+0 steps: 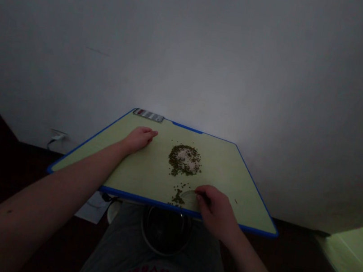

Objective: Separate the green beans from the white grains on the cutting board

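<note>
A pile of small green beans (pixel 175 157) mixed with pale, rice-like grains (pixel 192 158) lies on the low table (pixel 149 172). My right hand (pixel 215 207), at the front edge, is closed on a thin, translucent spoon-like piece (pixel 189 195). The tip of this piece touches or nearly touches a smaller group of green beans (pixel 177 197) by the edge. Left of the pile, my left hand (pixel 140 139) rests on the tabletop with its fingers curled and nothing visible in them. Below the front edge, a dark round metal bowl (pixel 161 251) sits in my lap.
A phone (pixel 148 115) lies at the table's back left corner. Blue trim (pixel 187 128) borders the tabletop, and a pale wall (pixel 213 59) rises behind it. A plug with a cable (pixel 56 138) is at the left wall. A pale greenish surface (pixel 354 257) stands at the right.
</note>
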### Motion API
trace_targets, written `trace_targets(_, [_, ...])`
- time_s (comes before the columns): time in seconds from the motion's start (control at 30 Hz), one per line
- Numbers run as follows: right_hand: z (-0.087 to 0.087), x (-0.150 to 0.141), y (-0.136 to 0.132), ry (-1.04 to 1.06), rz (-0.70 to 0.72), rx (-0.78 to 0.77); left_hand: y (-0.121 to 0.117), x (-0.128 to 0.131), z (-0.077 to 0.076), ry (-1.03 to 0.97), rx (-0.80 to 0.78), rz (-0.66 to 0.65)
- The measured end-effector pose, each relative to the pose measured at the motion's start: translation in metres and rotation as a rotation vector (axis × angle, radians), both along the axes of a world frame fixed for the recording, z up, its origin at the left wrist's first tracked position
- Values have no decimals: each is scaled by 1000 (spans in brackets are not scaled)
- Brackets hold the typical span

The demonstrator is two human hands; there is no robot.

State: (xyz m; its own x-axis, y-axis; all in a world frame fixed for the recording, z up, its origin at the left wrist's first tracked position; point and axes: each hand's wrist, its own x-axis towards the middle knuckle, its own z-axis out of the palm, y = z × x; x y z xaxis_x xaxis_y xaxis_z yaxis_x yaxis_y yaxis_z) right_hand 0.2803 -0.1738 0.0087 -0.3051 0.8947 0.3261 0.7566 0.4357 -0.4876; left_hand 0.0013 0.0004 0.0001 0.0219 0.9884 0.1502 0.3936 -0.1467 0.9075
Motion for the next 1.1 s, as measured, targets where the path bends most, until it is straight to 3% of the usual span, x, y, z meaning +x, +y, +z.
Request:
trace_targets(0.2, [-6,-9,-3,-4,-90,60,5,-2,-6,-6,-5,-5])
trace_targets(0.43, [-6,6,-3,-7,-235,53,5,-3,-4,29,31,-12])
trace_targets(0.77, [-3,-13,-6,-43,-205,47,1,-2,-1,39,27,-12])
trace_targets(1.1, [4,14,-10,77,-371,-3,3,-2,-4,22,27,-8])
